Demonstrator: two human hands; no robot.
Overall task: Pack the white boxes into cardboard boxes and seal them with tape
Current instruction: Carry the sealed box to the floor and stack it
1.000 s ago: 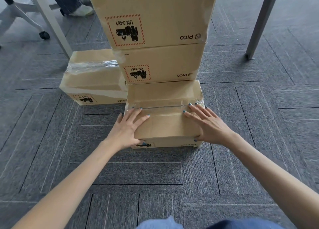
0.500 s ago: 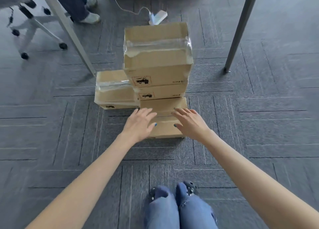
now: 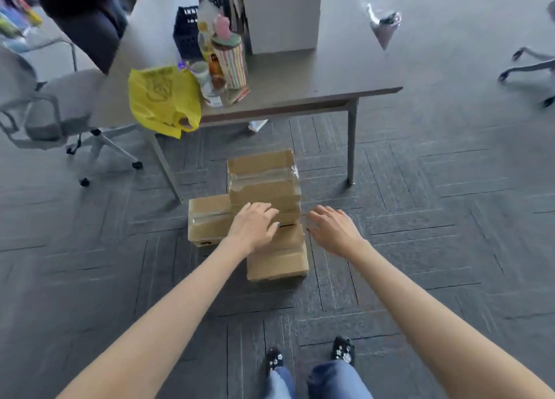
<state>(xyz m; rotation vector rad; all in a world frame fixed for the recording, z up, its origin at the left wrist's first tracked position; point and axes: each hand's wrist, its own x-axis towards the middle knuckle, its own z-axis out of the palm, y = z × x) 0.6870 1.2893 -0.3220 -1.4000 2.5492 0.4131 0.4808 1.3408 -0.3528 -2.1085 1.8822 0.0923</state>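
Observation:
Several taped cardboard boxes sit on the grey carpet in front of me. A stack of boxes [image 3: 264,182] rises in the middle, a single box [image 3: 207,221] lies to its left, and the nearest box [image 3: 279,260] lies in front of the stack. My left hand [image 3: 253,226] hovers with relaxed fingers in front of the stack and holds nothing. My right hand [image 3: 333,229] hangs open to the right of the boxes, apart from them. No white boxes or tape roll are in view.
A grey table [image 3: 300,80] stands behind the boxes, its legs [image 3: 351,146] beside the stack. On it are a yellow plastic bag [image 3: 162,98], a striped canister [image 3: 232,62] and a dark crate [image 3: 186,32]. An office chair [image 3: 60,110] is at the left. My feet [image 3: 309,359] are below.
I have risen from the floor, so the view pulled back and up. Both hands lifted off the nearest box and now hang free above the boxes.

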